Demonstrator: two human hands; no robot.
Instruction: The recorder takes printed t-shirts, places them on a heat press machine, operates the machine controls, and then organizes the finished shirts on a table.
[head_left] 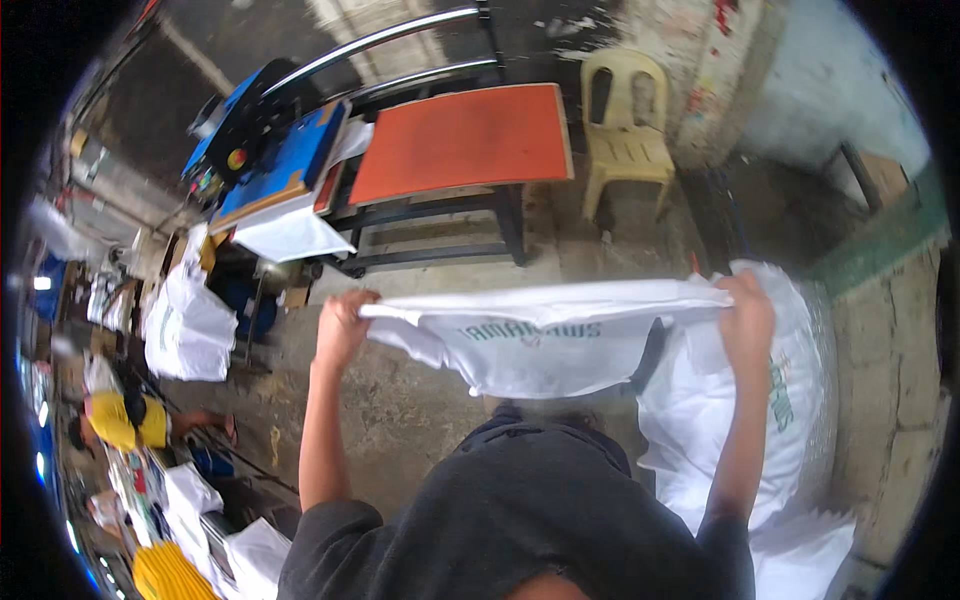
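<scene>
— How's the light?
— Soft, even daylight, no hard shadows. The white cloth [540, 335] glares slightly.
— And sharpness?
— Centre fairly clear; edges bend, blur and sink into a black fisheye rim, with smeared highlights at left.

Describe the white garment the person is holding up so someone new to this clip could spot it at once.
Start at the orange heat-press platen at top centre and drop straight down over the concrete floor. There a white T-shirt with green print hangs stretched between the left hand and the right hand. Unlike the pile of white shirts at right, it is held in the air.
</scene>
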